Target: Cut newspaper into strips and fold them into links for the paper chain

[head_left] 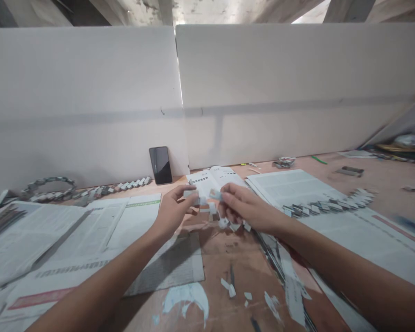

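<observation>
Over the middle of the table, my left hand (173, 210) pinches a small folded paper piece (191, 197) between thumb and fingers. Facing it, my right hand (242, 205) grips another small paper piece (214, 194), pale with a touch of orange. A narrow gap separates the two pieces. Small white paper bits (223, 223) show just below my right hand; whether they are joined to what it holds I cannot tell. An open booklet (207, 177) lies behind both hands. Motion blurs the fingers somewhat.
A phone (161, 165) leans on the white board wall (90, 92). Woven folded-paper chains lie left (124, 185) and right (327, 205). Printed sheets (107, 226) and a paper stack (293, 186) flank the hands. Paper scraps (231, 289) and strips (292, 286) are nearer me.
</observation>
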`<state>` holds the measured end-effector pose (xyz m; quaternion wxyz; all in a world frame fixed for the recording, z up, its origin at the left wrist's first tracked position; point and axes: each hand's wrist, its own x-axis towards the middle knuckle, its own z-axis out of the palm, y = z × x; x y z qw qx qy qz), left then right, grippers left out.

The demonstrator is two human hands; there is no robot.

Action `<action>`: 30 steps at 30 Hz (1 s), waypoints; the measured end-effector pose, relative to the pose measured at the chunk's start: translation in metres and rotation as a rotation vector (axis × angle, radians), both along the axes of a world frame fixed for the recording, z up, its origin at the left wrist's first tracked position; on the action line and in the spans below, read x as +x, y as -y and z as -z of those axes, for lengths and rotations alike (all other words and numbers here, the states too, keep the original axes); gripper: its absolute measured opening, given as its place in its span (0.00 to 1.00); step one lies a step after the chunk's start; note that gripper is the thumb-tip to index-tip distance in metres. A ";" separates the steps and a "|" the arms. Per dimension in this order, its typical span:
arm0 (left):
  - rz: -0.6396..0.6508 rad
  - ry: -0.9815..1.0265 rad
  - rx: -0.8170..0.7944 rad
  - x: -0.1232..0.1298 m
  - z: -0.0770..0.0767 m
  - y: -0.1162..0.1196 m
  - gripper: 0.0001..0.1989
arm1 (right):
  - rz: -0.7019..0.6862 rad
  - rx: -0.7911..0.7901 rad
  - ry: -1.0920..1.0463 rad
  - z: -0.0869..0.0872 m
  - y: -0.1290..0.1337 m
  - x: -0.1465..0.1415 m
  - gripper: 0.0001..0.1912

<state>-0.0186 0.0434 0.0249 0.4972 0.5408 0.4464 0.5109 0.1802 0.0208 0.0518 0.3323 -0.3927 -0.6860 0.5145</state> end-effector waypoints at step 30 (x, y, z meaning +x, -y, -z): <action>0.548 0.488 -0.436 0.009 0.053 -0.006 0.19 | -0.023 0.176 0.453 0.055 -0.013 -0.003 0.18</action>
